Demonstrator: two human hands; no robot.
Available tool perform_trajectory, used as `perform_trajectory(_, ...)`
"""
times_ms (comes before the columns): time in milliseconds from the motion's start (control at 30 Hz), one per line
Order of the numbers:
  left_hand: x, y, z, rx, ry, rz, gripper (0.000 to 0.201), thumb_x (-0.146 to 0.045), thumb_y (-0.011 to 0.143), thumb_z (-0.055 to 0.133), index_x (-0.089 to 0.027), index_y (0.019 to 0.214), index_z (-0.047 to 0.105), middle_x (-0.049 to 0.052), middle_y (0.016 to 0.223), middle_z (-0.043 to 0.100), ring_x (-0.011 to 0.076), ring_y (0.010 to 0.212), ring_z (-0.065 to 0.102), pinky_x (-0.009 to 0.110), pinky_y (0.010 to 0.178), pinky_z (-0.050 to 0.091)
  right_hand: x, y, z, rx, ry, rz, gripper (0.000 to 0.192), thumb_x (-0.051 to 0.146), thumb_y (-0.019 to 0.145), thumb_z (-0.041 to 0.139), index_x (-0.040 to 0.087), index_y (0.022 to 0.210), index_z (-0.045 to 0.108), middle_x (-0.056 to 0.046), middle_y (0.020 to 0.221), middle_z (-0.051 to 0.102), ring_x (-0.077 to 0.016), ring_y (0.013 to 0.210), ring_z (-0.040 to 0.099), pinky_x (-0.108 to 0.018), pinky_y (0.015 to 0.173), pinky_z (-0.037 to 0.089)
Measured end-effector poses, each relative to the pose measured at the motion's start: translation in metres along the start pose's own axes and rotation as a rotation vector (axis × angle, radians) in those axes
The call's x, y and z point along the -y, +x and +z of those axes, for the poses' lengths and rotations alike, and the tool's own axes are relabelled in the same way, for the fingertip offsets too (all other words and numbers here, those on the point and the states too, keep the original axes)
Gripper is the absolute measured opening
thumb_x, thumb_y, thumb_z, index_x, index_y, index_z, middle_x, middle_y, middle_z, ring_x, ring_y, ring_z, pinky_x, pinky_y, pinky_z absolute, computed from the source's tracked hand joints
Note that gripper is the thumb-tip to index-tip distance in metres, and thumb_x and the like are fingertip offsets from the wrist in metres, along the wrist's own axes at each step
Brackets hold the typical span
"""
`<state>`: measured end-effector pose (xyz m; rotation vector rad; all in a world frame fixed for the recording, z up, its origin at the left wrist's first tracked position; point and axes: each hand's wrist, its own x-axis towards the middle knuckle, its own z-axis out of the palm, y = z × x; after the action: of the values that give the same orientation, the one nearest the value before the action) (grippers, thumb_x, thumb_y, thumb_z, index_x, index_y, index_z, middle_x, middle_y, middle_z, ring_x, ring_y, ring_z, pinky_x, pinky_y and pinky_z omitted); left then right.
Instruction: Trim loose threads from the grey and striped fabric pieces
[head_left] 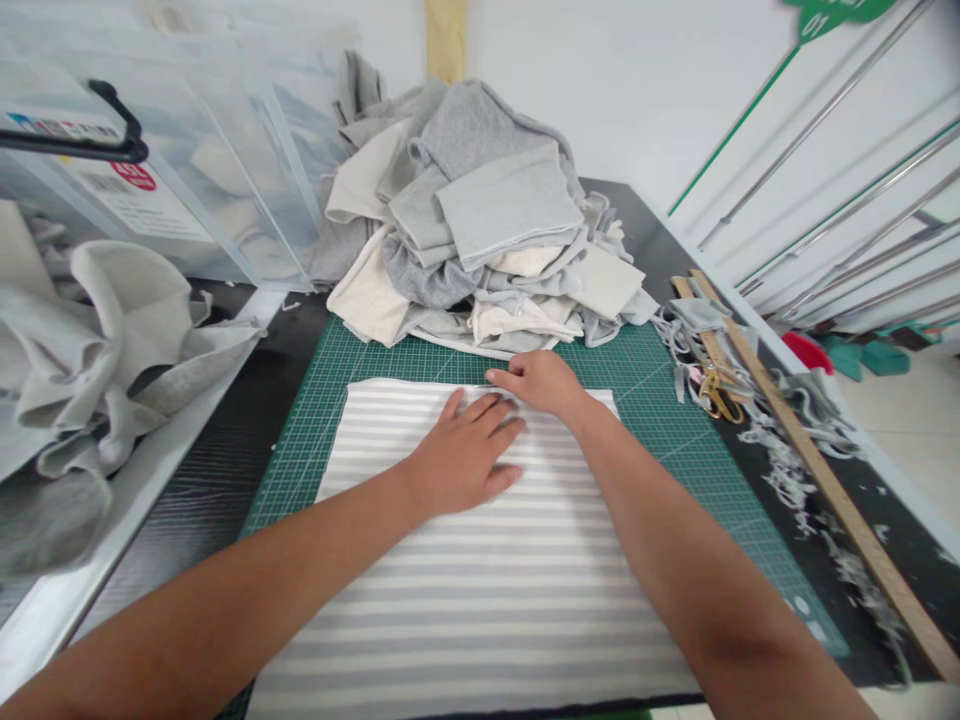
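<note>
A grey-and-white striped cloth (pixel 465 590) lies flat on a green cutting mat (pixel 660 420). My left hand (pixel 465 455) rests palm down on the cloth near its far edge, fingers spread. My right hand (pixel 541 382) is at the cloth's far edge just beyond the left hand, fingers curled and pinching the edge. Whether it also holds a small tool is hidden.
A heap of grey and cream fabric pieces (pixel 480 220) sits beyond the mat. More cloth (pixel 90 350) lies at the left beside clear plastic bins (pixel 187 170). Scissors (pixel 718 392), a long wooden ruler (pixel 810 470) and fabric scraps (pixel 787 460) lie at the right.
</note>
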<state>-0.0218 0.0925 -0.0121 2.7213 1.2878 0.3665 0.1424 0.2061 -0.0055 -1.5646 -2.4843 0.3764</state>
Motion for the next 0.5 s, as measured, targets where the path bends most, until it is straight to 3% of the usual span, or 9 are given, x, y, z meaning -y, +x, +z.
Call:
perform_trajectory(300, 0.0000, -0.0007, 0.0018, -0.005, 0.004, 0.000, 0.052, -0.053, 0.092, 0.043, -0.023, 0.135, 0.046, 0.010, 0.144, 0.044, 0.0279, 0.137, 0.032, 0.055, 0.114, 0.017, -0.0029, 0.0006, -0.0001, -0.026, 0.073, -0.013, 0.059, 0.066, 0.082, 0.048, 0.018, 0.048, 0.050, 0.002, 0.044, 0.042, -0.0095, 0.047, 0.035, -0.028, 0.049, 0.020)
perform_trajectory(500, -0.0002, -0.0002, 0.0010, -0.003, 0.011, 0.001, 0.052, -0.052, 0.092, 0.043, -0.023, 0.135, 0.047, 0.010, 0.144, 0.044, 0.0280, 0.137, 0.032, 0.054, 0.114, 0.017, -0.0030, 0.0003, -0.0012, -0.021, 0.092, -0.011, 0.058, 0.066, 0.082, 0.048, 0.018, 0.048, 0.051, 0.003, 0.045, 0.042, -0.0098, 0.048, 0.036, -0.028, 0.050, 0.021)
